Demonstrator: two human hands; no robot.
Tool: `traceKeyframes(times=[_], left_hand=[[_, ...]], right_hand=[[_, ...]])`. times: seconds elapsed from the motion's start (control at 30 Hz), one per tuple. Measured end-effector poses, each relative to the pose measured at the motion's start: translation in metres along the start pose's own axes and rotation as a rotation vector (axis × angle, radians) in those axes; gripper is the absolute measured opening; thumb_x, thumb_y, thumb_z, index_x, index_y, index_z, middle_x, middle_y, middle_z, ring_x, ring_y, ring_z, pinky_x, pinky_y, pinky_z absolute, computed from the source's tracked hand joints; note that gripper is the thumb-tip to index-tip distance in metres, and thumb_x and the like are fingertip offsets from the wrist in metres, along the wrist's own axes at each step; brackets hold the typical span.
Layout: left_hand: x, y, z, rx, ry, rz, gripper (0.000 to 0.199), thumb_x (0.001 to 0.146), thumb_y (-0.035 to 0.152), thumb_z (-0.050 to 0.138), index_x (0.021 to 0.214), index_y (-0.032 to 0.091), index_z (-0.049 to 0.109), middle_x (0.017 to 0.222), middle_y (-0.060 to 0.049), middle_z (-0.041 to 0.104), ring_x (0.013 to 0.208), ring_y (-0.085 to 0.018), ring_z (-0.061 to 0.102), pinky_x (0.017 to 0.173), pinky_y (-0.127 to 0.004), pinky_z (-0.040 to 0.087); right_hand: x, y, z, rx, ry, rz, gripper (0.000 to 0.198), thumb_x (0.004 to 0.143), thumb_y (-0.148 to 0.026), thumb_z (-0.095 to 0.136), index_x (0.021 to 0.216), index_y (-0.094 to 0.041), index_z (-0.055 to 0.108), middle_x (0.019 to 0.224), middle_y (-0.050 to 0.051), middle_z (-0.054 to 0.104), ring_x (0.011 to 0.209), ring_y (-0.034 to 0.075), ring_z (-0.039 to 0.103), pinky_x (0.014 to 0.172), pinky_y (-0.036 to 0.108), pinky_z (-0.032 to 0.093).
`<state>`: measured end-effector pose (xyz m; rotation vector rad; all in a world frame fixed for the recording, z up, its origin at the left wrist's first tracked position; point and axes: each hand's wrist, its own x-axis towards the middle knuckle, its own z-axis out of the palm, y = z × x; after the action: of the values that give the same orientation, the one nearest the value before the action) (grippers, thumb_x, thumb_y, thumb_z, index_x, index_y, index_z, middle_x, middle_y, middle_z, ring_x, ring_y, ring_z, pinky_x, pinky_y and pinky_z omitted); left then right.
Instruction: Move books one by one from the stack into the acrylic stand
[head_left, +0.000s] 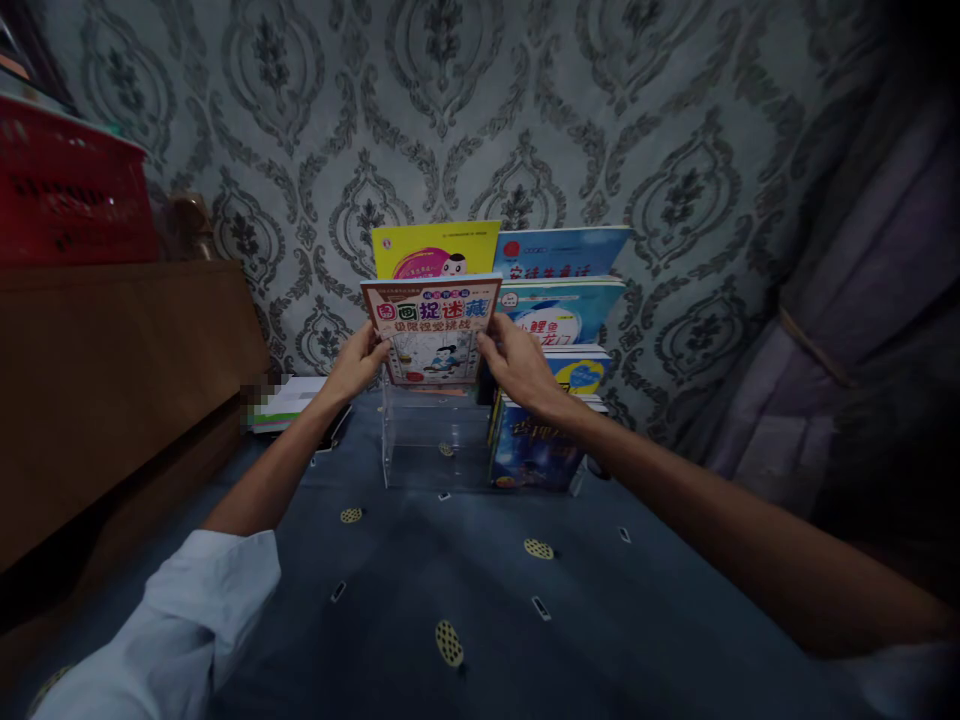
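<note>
Both my hands grip a picture book (435, 345) by its side edges, at the left part of a clear tiered book rack (420, 435). My left hand (360, 360) pinches its left edge, and my right hand (517, 360) pinches the right one. The book stands upright, its cover facing me, in front of a yellow book (435, 240). Whether its lower edge rests on a tier, I cannot tell. Right of it, the rack's steps hold blue books (566, 250), with a dark blue book (536, 450) at the front. My right hand and forearm cover part of these.
Flat on the dark patterned cloth (390, 600) at left lies a stack of books or papers (300, 400). A wooden cabinet (127, 370) with a red basket (75, 190) on it stands at left. A tied curtain (832, 280) hangs at right, and patterned wallpaper (465, 130) is behind.
</note>
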<state>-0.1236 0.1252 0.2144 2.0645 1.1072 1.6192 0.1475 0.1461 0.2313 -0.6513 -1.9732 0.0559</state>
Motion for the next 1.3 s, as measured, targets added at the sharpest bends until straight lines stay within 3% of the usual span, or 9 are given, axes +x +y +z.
traceKeyframes(times=[0.13, 0.23, 0.33, 0.73, 1.3], left_hand=[[0.005, -0.007, 0.003, 0.208, 0.078, -0.030, 0.028, 0.088, 0.027, 0.053, 0.113, 0.017, 0.060, 0.105, -0.007, 0.070, 0.097, -0.022, 0.064, 0.086, -0.035, 0.053], [0.008, -0.004, 0.005, 0.546, 0.137, -0.109, 0.018, 0.092, 0.027, 0.048, 0.094, 0.018, 0.063, 0.095, -0.007, 0.070, 0.092, -0.022, 0.062, 0.088, -0.034, 0.049], [0.009, 0.000, 0.007, 0.704, 0.148, -0.170, 0.026, 0.094, 0.028, 0.044, 0.078, 0.019, 0.062, 0.089, -0.008, 0.070, 0.090, -0.023, 0.061, 0.085, -0.033, 0.046], [0.014, -0.003, 0.008, 0.649, 0.122, -0.187, 0.027, 0.094, 0.031, 0.042, 0.082, 0.019, 0.063, 0.076, -0.004, 0.068, 0.076, -0.019, 0.062, 0.067, -0.026, 0.046], [0.012, -0.002, 0.009, 0.624, 0.114, -0.164, 0.028, 0.094, 0.033, 0.043, 0.087, 0.017, 0.064, 0.080, -0.005, 0.069, 0.077, -0.021, 0.063, 0.070, -0.029, 0.048]], right_hand=[[-0.007, -0.013, 0.000, 0.023, 0.122, -0.088, 0.050, 0.099, -0.026, 0.041, 0.149, -0.023, 0.040, 0.141, 0.013, 0.056, 0.127, 0.029, 0.056, 0.107, 0.055, 0.048], [-0.021, -0.019, 0.002, 0.020, 0.119, -0.116, 0.054, 0.099, -0.023, 0.041, 0.152, -0.024, 0.037, 0.146, 0.013, 0.051, 0.136, 0.030, 0.048, 0.110, 0.056, 0.046], [-0.037, -0.017, 0.009, 0.042, 0.060, -0.128, 0.053, 0.098, -0.020, 0.040, 0.151, -0.024, 0.041, 0.149, 0.013, 0.050, 0.139, 0.029, 0.046, 0.111, 0.054, 0.047], [-0.065, 0.002, 0.031, 0.067, -0.059, -0.069, 0.049, 0.099, -0.023, 0.042, 0.147, -0.022, 0.048, 0.150, 0.015, 0.051, 0.140, 0.027, 0.047, 0.113, 0.051, 0.045], [-0.080, 0.007, 0.032, 0.074, -0.118, -0.012, 0.046, 0.099, -0.027, 0.043, 0.143, -0.025, 0.053, 0.148, 0.013, 0.053, 0.138, 0.028, 0.050, 0.113, 0.053, 0.044]])
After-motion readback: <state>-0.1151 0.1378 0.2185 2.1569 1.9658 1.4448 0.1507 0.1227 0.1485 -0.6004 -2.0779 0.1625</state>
